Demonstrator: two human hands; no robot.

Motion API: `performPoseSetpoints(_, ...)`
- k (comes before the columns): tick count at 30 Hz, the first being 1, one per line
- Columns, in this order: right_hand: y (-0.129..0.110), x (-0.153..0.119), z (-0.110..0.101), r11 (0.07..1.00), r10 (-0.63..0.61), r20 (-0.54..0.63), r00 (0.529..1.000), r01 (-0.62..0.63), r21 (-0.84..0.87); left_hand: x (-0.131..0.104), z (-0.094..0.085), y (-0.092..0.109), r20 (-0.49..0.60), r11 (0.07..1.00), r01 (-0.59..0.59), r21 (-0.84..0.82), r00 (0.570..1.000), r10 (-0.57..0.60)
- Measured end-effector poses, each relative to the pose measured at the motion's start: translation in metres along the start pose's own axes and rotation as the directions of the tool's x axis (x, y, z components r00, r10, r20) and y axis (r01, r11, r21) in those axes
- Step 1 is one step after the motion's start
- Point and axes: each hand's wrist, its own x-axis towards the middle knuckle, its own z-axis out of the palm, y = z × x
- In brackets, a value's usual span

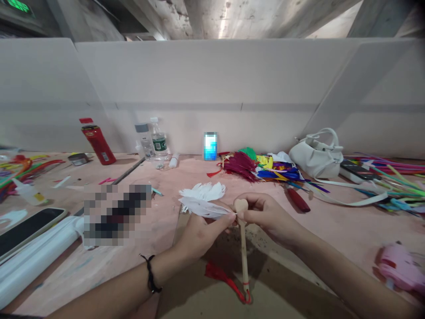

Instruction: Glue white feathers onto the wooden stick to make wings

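Near the centre, my left hand (204, 232) pinches the quill end of a white feather (202, 208), which points left. My right hand (265, 217) grips a wooden stick with a heart-shaped head (241, 206) just below that head. The feather's quill tip meets the edge of the heart; whether it is attached cannot be made out. From the stick's lower end hangs a red tassel (222, 277) over a brown board (279, 283). Behind my left hand lies a pile of white feathers (203, 191).
Bundles of coloured feathers (241, 165), a phone (210, 146) and a white handbag (315, 155) stand toward the back. Bottles (159, 144) are at the back left. A red-handled tool (298, 199) and a pink glue gun (400, 266) lie to the right.
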Motion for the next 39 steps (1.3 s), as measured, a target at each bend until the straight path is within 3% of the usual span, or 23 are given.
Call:
performPoseSetpoints(5,-0.006,-0.001,0.000,1.000,-0.030,0.037,0.999,0.030,-0.002,-0.002,-0.003,-0.009,0.000,0.998,0.031,-0.061,1.000,-0.031)
performPoseSetpoints(10,-0.008,-0.001,-0.001,1.000,-0.010,0.004,1.000,0.010,0.011,-0.001,-0.004,-0.009,-0.020,1.000,-0.006,0.016,1.000,0.006)
performPoseSetpoints(13,-0.007,0.000,-0.002,1.000,-0.020,-0.002,1.000,0.020,0.018,-0.001,-0.001,-0.002,0.056,0.998,-0.001,0.058,0.998,-0.003)
performPoseSetpoints(16,-0.006,0.002,-0.003,0.999,-0.028,-0.023,0.999,0.028,0.016,-0.002,0.001,0.002,0.163,0.993,0.049,0.105,0.984,-0.066)
performPoseSetpoints(19,-0.006,0.003,-0.004,0.998,-0.051,-0.045,0.998,0.053,0.034,-0.003,0.002,0.001,0.191,0.985,0.102,0.136,0.973,-0.128)
performPoseSetpoints(24,-0.004,0.004,-0.009,0.994,-0.058,-0.057,0.997,0.063,0.084,-0.004,0.001,-0.005,0.257,0.960,0.278,-0.032,0.931,-0.260)
performPoseSetpoints(28,0.002,0.006,-0.012,0.990,-0.140,-0.084,0.987,0.142,0.020,-0.002,0.002,-0.004,0.196,0.966,0.244,-0.085,0.955,-0.224)
performPoseSetpoints(31,0.006,0.007,-0.011,0.995,-0.091,-0.114,0.989,0.096,0.037,0.000,0.002,0.000,0.106,0.978,0.181,-0.103,0.980,-0.171)
performPoseSetpoints(34,0.007,0.007,-0.007,0.992,-0.005,-0.132,0.991,0.022,0.127,0.002,0.002,0.002,0.063,0.985,0.142,-0.102,0.989,-0.136)
performPoseSetpoints(39,0.007,0.004,0.001,0.944,0.041,-0.143,0.989,0.008,0.329,0.001,0.003,-0.001,0.051,0.990,0.124,-0.072,0.991,-0.120)
